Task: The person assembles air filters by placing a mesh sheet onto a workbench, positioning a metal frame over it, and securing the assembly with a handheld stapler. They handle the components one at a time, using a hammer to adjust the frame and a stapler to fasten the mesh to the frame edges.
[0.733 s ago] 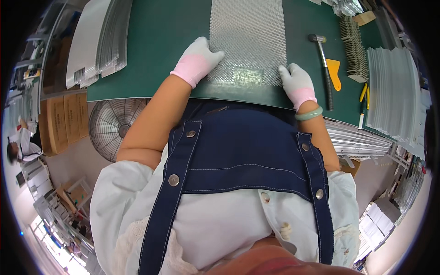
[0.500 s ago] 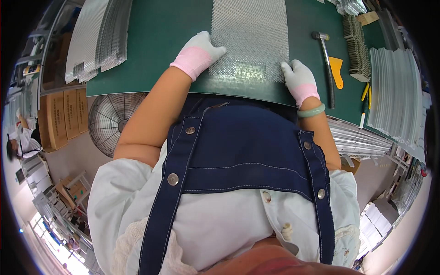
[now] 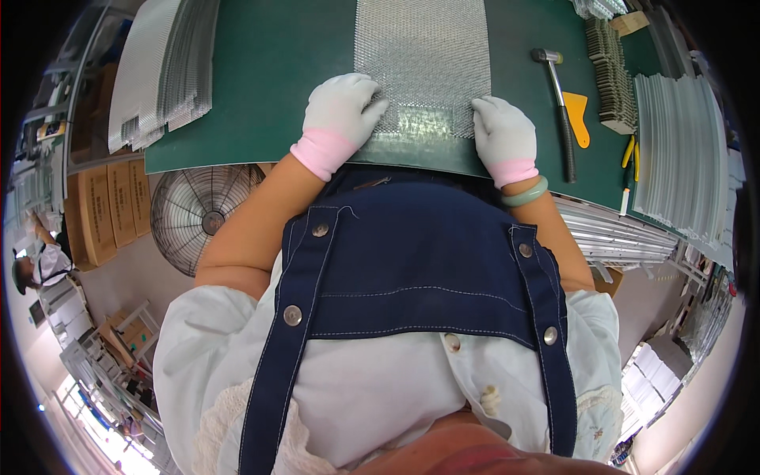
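Both gloved hands are in on the silver mesh sheet, which lies flat on the green worktable, its near end just short of the worktable's near edge and its far end running out of view at the top. The left hand sits at the sheet's left edge, close to the near corner, thumb and forefinger parted with a gap between them. Over on the opposite edge, the right hand has its fingers curled in at the sheet's border. Is either one pinching the mesh or merely resting against it? The gloves hide that; it cannot be told.

So how far along? The sheet is laid out, roughly square to the near edge; whether work on it is begun or finished doesn't show. Toward the right edge, the hammer and yellow scraper lie side by side, neither in hand, with yellow-handled pliers beyond them. A stack of mesh panels stands at the left edge, a stack of pale panels at the right; which of those pieces are done and which are left, the view can't settle.
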### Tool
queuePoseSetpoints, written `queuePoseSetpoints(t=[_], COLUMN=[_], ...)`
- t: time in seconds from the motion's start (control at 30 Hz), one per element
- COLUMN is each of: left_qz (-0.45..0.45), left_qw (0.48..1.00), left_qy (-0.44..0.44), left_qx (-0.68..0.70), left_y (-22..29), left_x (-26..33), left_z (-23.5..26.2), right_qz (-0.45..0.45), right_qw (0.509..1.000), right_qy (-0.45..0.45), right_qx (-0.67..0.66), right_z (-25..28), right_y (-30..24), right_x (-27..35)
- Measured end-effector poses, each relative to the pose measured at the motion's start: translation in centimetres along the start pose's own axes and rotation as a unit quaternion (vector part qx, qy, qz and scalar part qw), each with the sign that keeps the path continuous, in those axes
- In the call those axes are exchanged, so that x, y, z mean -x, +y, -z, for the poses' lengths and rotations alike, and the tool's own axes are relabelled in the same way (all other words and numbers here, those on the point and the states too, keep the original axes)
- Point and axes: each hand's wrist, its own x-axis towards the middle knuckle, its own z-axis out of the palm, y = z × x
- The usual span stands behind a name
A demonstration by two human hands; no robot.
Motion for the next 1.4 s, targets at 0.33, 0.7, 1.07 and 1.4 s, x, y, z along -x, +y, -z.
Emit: queuePoseSetpoints(t=[0.33, 0.7, 1.07, 1.4], left_qz=[0.231, 0.247, -0.038, -0.060], left_qw=[0.970, 0.933, 0.978, 0.983], left_qy=[-0.079, -0.140, -0.146, -0.122], left_qx=[-0.012, -0.221, -0.142, -0.123], left_y=[1.3, 4.4, 4.1, 6.7], left_x=[0.0, -1.6, -0.2, 4.0], left_z=[0.5, 2.2, -0.7, 0.1], right_qz=[-0.238, -0.203, 0.108, 0.095], right_qw=[0.964, 0.968, 0.990, 0.995], right_qy=[-0.100, -0.096, -0.071, 0.014], right_qx=[-0.071, 0.112, 0.054, 0.017], right_z=[1.1, 1.9, -0.2, -0.3], right_y=[-0.4, -2.1, -2.4, -3.3], right_x=[-0.9, -1.3, -0.5, 3.9])
